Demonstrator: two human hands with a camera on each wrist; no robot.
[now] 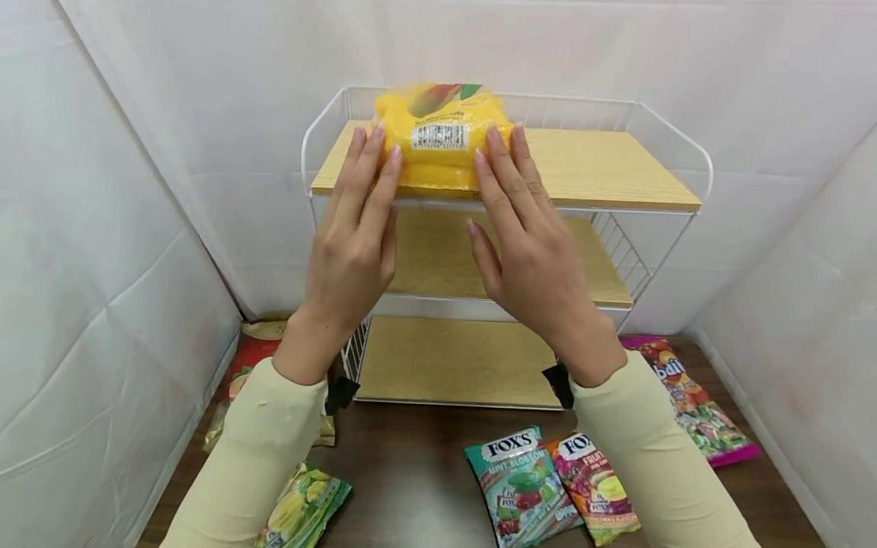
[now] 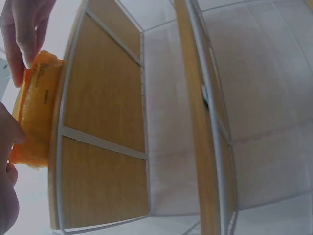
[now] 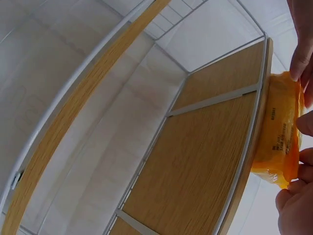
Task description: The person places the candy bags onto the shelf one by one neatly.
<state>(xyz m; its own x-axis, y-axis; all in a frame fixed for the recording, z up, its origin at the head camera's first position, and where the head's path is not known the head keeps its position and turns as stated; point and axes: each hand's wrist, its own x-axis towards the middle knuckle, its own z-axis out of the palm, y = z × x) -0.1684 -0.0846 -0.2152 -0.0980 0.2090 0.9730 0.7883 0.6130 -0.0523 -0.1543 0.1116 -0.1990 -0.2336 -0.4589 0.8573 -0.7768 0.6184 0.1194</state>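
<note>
A yellow bag [image 1: 438,166] with a mango picture and a white barcode label sits at the front edge of the rack's top shelf [image 1: 589,167], left of its middle. My left hand [image 1: 352,228] lays its straight fingers against the bag's left side. On the other side, the straight fingers of my right hand [image 1: 524,228] touch the bag's right side. Both thumbs point up below the shelf edge, apart from the bag. Seen from below in the right wrist view, the bag [image 3: 279,127] juts past the shelf's front edge.
The white wire rack has a middle shelf [image 1: 438,251] and a bottom shelf [image 1: 452,358]. On the dark table [image 1: 404,457] lie a teal Fox's candy bag [image 1: 524,487], a Fox's fruit bag [image 1: 599,487], a pink-edged bag [image 1: 699,403], a green-yellow bag [image 1: 304,506] and a red bag [image 1: 256,354].
</note>
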